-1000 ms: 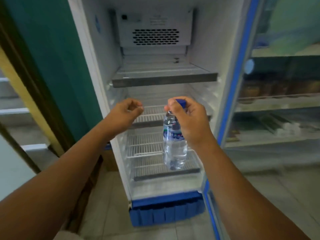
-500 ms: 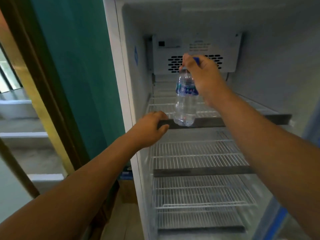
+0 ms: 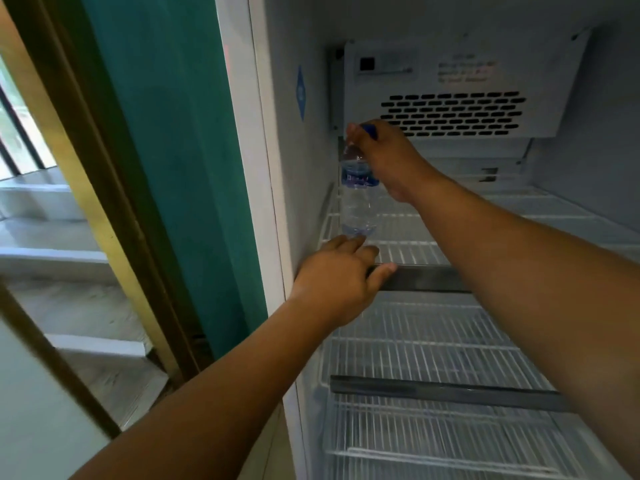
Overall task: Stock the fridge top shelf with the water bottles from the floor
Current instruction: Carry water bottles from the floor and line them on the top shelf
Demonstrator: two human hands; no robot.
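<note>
A clear water bottle (image 3: 356, 202) with a blue cap and blue label stands upright at the far left of the fridge's top wire shelf (image 3: 485, 251), close to the left inner wall. My right hand (image 3: 384, 157) grips it around the cap and neck from above. My left hand (image 3: 341, 275) rests on the left end of the shelf's dark front rail, fingers spread over the edge just below the bottle's base. Whether the bottle's base touches the wires I cannot tell.
A white fan housing (image 3: 460, 88) with vent slots hangs at the back above the shelf. Two more wire shelves (image 3: 433, 344) lie below, bare. The fridge's white left frame (image 3: 256, 168) borders a teal wall (image 3: 166, 150) and a wooden doorway (image 3: 79, 161).
My right hand has carried the bottle further left and deeper over the top shelf, toward the left wall. My left hand stays on the shelf's front rail. The view has moved closer.
</note>
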